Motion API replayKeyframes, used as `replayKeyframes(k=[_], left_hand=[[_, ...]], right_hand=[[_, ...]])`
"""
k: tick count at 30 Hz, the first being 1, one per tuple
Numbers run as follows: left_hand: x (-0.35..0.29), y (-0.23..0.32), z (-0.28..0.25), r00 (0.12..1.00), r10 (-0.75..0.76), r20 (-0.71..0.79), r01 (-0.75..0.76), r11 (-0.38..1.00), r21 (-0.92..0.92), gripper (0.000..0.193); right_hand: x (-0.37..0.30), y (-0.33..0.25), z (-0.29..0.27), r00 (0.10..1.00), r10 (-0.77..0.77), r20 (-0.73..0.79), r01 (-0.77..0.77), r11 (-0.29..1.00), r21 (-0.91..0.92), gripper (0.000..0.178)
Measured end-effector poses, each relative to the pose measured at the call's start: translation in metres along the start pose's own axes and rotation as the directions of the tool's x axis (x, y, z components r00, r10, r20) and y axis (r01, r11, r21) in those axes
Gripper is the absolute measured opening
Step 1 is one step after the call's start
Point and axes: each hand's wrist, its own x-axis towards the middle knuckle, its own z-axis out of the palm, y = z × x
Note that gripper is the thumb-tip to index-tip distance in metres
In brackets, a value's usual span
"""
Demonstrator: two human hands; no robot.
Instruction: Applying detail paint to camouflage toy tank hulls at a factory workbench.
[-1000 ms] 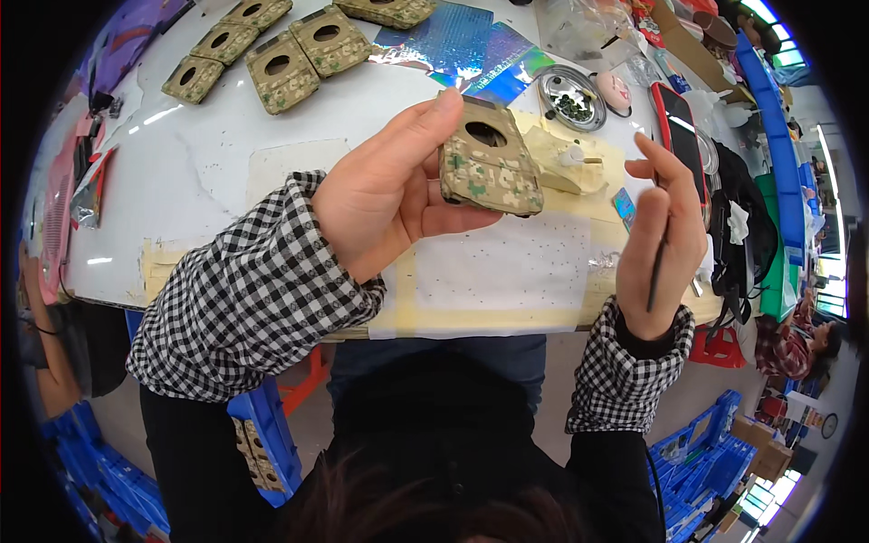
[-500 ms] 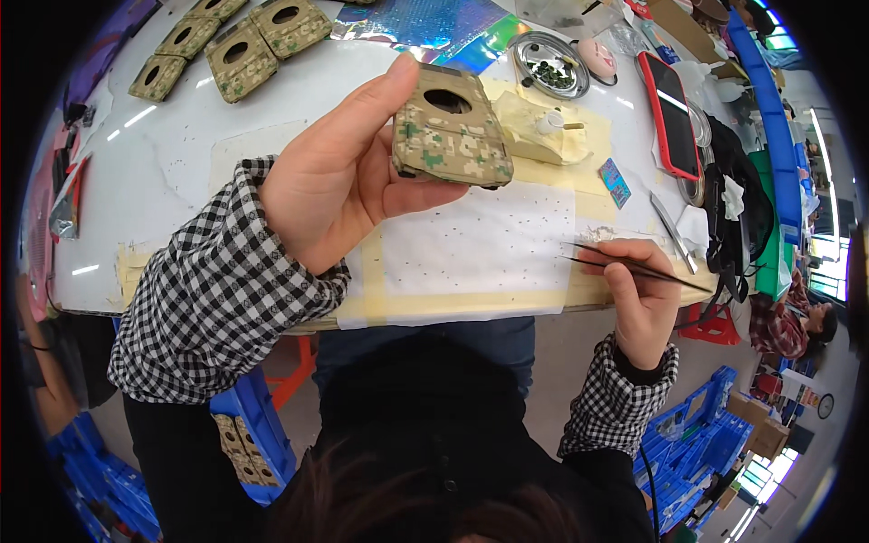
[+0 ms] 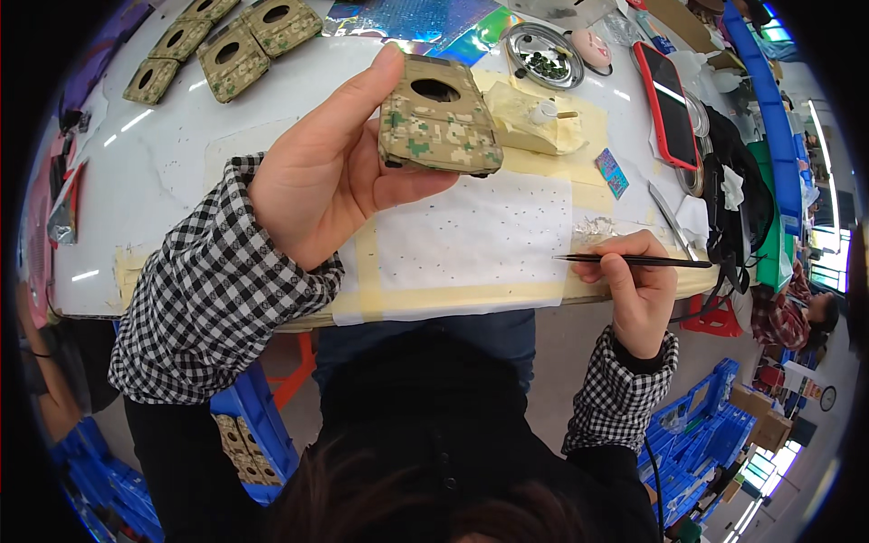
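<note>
My left hand [image 3: 312,176] holds a model tank hull [image 3: 442,134] with tan, brown and green pixel camouflage, thumb on its left edge and fingers beneath. A round hole opens in its upper face. In my right hand [image 3: 641,294] is a pair of black tweezers [image 3: 665,261], pointing left with the tips together. Whether the tips grip anything is too small to see. Below the hull, a white sheet [image 3: 471,244] taped to the table carries many tiny dark specks. Beyond it stands a yellowish taped block [image 3: 525,131] with a small white cup [image 3: 543,111] on top.
More camouflage hulls [image 3: 233,56] stand at the far left. A round metal dish [image 3: 546,65] holds small dark green parts. On the right lie a red-cased phone [image 3: 665,104], a craft knife [image 3: 668,215] and a black bag [image 3: 738,181]. Iridescent sheets [image 3: 425,23] lie at the back.
The tweezers' tips have closed together from a spread position. My left hand and the hull have shifted slightly left and away from me in the picture.
</note>
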Motion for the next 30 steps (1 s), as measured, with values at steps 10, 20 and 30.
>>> replayKeyframes(k=[10,20,30], left_hand=[[-0.0001,0.0000,0.0015,1.000,0.002,-0.005,-0.002,1.000,-0.010,0.060],[0.0002,-0.0005,0.0000,1.000,0.002,0.000,-0.002,1.000,-0.006,0.059],[-0.0005,-0.0004,0.0003,1.000,0.005,0.007,-0.005,1.000,-0.007,0.060]], right_hand=[[0.0012,0.0008,0.0015,0.999,-0.032,-0.015,0.032,0.999,-0.015,0.008],[0.0020,0.0011,0.0033,0.999,-0.041,-0.026,0.040,0.999,-0.036,0.009],[0.0019,0.0015,0.0022,0.999,-0.036,-0.017,0.035,0.999,-0.032,0.008]])
